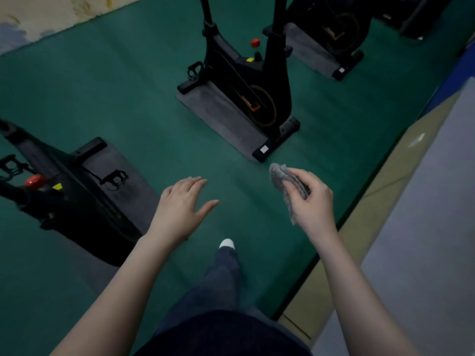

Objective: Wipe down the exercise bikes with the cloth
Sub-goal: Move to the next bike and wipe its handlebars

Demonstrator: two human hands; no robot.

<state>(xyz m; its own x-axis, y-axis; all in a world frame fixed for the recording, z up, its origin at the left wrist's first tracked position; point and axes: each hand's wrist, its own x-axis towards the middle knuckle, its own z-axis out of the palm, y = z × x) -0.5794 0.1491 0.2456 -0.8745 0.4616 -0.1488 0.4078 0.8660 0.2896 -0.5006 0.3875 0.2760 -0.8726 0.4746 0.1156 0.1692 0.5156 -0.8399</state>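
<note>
My right hand (pixel 312 201) grips a folded grey cloth (pixel 284 179) in the air, a little below the front foot of the middle black exercise bike (pixel 246 80). My left hand (pixel 183 204) hovers open, palm down, with fingers spread and nothing in it. It is just right of the nearest black bike (pixel 69 186), which stands at the left and carries a red knob. A third bike (pixel 334 34) stands at the back right. Neither hand touches a bike.
Each bike stands on a grey mat (pixel 221 116) on the green floor (pixel 128 86). My leg and white shoe (pixel 227 244) are between my arms. A tan strip and a grey raised surface (pixel 424 227) run along the right.
</note>
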